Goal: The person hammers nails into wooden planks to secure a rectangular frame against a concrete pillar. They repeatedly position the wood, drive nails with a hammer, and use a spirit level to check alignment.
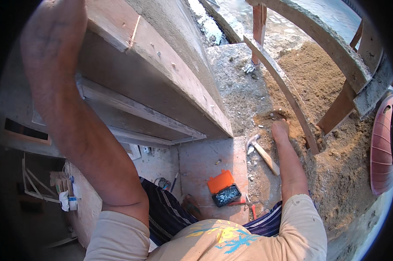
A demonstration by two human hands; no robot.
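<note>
The claw hammer (258, 150) is laid on the concrete just left of the right hand (280, 129), handle angled toward the body; that hand is pressed closed into sand (318, 78), while the left hand (53, 35) is raised far off against the formwork, its grip not discernible

The right hand (280, 129) is being pressed, palm down and fingers curled, into the loose sand (314, 82), which is lying heaped, brown and dry, over the concrete ledge. The hammer (261, 152) is lying flat just beside that hand, toward the person's left; its metal claw head is pointing away from the person and its pale wooden handle is running back toward the body. The left hand (53, 30) is being held raised high, close to the camera, against the upper edge of the wooden board (131, 30), which is slanting across the view; its grip cannot be told.
</note>
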